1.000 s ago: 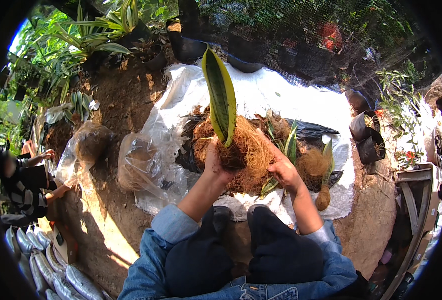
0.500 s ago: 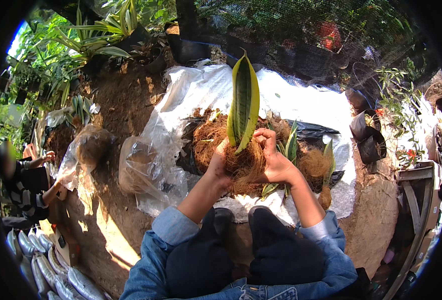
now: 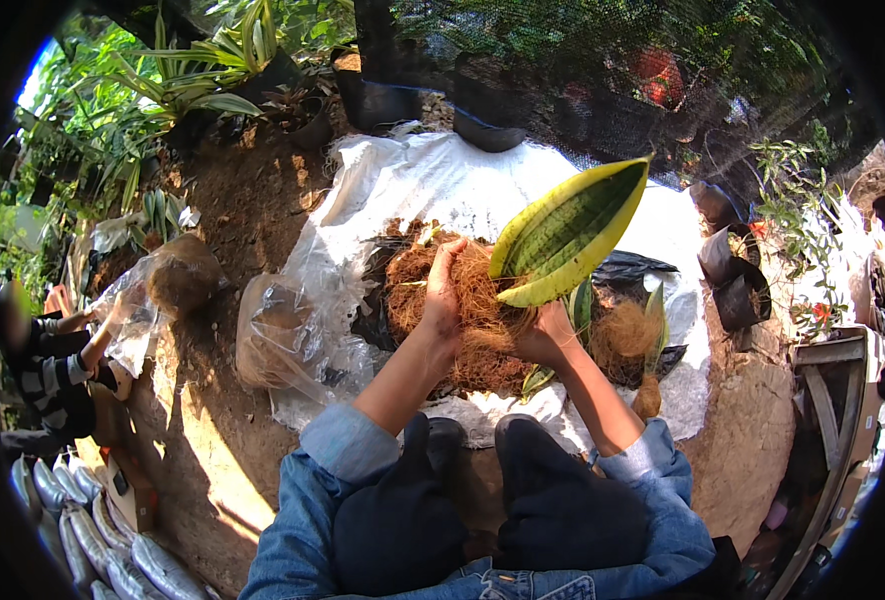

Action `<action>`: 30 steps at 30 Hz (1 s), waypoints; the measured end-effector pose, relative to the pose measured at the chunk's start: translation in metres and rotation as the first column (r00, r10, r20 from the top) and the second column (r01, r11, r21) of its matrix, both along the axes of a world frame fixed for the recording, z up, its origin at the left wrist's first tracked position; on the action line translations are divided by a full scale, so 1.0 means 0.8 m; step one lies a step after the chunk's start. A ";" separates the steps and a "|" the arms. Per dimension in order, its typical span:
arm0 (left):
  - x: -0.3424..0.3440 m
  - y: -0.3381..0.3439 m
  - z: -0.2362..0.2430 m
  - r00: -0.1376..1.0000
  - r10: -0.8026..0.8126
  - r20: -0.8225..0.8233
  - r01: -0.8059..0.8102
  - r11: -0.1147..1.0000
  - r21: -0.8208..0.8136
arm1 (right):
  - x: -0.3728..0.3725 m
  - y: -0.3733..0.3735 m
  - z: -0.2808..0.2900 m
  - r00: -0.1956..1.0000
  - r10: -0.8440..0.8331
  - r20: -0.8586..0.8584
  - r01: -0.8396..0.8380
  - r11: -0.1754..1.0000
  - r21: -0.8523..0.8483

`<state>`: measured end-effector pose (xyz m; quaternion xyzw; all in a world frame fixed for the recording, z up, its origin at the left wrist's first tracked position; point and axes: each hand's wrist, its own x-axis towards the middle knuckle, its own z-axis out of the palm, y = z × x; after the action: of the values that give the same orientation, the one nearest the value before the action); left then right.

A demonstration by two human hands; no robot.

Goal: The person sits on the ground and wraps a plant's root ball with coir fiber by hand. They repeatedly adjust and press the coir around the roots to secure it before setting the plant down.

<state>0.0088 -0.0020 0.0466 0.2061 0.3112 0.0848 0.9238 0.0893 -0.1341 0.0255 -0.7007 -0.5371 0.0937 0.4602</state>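
white sheet [image 3: 388, 165], 2 hands [image 3: 442, 310] holding brown fibre [image 3: 487, 335], 1 tilted yellow-edged leaf [image 3: 573, 230]

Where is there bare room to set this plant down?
The white sheet is bare on its far side, between the fibre pile and a black pot. Bare ground also shows between the sheet and the wooden frame. It's crowded mid-sheet, where the left hand and right hand hold the yellow-edged plant in fibre.
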 end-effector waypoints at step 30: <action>-0.026 -0.094 -0.045 0.953 0.301 0.026 -0.235 0.686 0.689 | -0.015 0.015 -0.019 0.758 -0.178 -0.628 0.413 0.875 0.251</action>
<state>-0.0124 -0.0771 0.0102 0.4875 0.3255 0.3182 0.7450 0.0775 -0.1224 0.0104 -0.6128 -0.2563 0.1254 0.7369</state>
